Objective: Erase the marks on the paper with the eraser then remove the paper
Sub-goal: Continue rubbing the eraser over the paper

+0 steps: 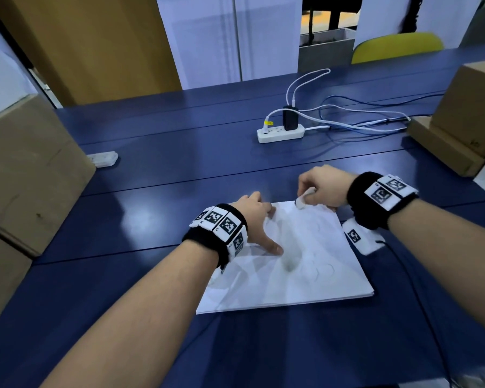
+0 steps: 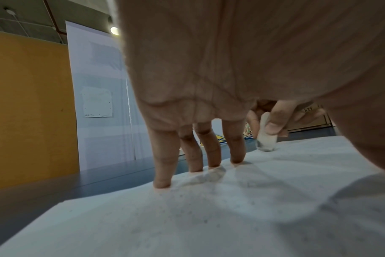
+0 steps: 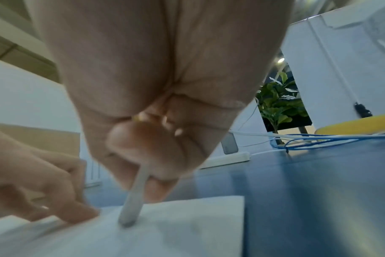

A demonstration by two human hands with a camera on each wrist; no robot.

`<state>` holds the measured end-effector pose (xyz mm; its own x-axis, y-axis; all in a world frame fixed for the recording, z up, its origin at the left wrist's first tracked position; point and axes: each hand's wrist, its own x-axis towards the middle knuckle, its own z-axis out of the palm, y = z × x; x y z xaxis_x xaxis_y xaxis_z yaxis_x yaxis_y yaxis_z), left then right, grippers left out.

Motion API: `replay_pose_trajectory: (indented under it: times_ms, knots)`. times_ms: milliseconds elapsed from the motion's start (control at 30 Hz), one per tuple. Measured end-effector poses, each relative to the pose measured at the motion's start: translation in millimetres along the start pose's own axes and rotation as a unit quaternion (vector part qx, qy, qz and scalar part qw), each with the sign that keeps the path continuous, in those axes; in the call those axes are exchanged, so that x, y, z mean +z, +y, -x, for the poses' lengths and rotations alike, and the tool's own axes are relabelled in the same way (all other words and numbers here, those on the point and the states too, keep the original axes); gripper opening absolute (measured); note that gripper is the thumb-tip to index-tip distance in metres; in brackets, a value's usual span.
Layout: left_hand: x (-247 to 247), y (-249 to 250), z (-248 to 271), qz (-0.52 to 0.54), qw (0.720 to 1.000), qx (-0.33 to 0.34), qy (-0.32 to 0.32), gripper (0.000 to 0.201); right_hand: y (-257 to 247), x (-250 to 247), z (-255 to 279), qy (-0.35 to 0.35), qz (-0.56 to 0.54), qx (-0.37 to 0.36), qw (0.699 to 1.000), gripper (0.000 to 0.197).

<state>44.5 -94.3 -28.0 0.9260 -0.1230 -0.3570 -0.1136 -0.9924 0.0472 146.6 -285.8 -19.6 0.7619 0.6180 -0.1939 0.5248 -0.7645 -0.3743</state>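
Sitting at far left, a cardboard box (image 1: 25,169) takes up the edge of the blue bench (image 1: 157,130), w/ a small white plastic piece (image 1: 102,158) just beside its near corner. Next over, left hand (image 1: 256,219) lies spread on the paper (image 1: 305,270), fingers (image 2: 163,156) straight, tips pressing the sheet's left edge, thumb out toward the middle; it's open, gripping nothing. Paper is the top sheet of a thin white stack, flat on the bench in front of the person; faint curved marks (image 1: 324,271) show near its right-centre. At the sheet's far edge the eraser (image 1: 301,201), small & white, stands tilted w/ its lower end touching the paper. Right hand (image 1: 324,189) pinches it btwn thumb and fingertips, other fingers curled. Behind, mid-bench, a white power strip (image 1: 280,133) w/ a black adapter (image 1: 290,117) and white/blue cables (image 1: 356,119) running right. Far right: stacked cardboard boxes (image 1: 465,119); yellow chair (image 1: 395,47) beyond the bench.
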Motion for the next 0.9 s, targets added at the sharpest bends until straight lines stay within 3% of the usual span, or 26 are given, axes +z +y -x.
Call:
replay_pose_trajectory:
  times_ms: [133,167,300,367,400,533,567,667,733,900]
  knots:
    - [0.1,-0.8,-0.5,-0.005,1.000,-0.003,-0.001,0.097,-5.1,3.5,23.5,-0.196,-0.087,-0.017,0.977,0.010]
    - [-0.3,-0.3,-0.7,-0.008,1.000,-0.003,-0.003,0.097,-5.1,4.4,24.6,-0.204,-0.081,-0.019,0.975,0.010]
    - [-1.7,1.3,-1.2,-0.009,1.000,-0.001,-0.007,0.094,3.4,1.6,0.7,-0.025,0.006,-0.001,1.000,0.007]
    - [-0.9,0.6,-0.6,-0.005,1.000,-0.002,-0.006,0.095,5.1,1.0,-1.6,0.016,0.008,0.003,1.000,0.003]
    - [-0.6,0.0,-0.4,-0.003,1.000,-0.002,-0.004,0.095,5.0,1.4,1.6,-0.002,-0.004,-0.002,1.000,0.002]
    - [-1.4,0.3,-0.4,-0.005,1.000,-0.005,-0.007,0.100,-5.3,2.0,25.5,-0.189,-0.087,-0.013,0.978,0.013]
    - [-1.9,1.1,-0.4,-0.006,1.000,-0.006,-0.009,0.100,-5.3,2.0,24.9,-0.186,-0.075,-0.014,0.980,0.012]
    - [-2.4,2.0,-0.4,-0.006,1.000,-0.006,-0.011,0.094,-0.6,0.4,8.2,-0.053,-0.007,-0.010,0.999,0.006]
    - [-2.1,1.3,0.4,-0.001,1.000,-0.008,-0.011,0.093,1.4,0.0,4.6,-0.007,-0.005,0.000,1.000,0.006]
    - [-1.6,1.3,1.1,-0.005,1.000,-0.008,-0.010,0.099,-3.3,0.6,27.4,-0.181,-0.080,-0.013,0.980,0.009]
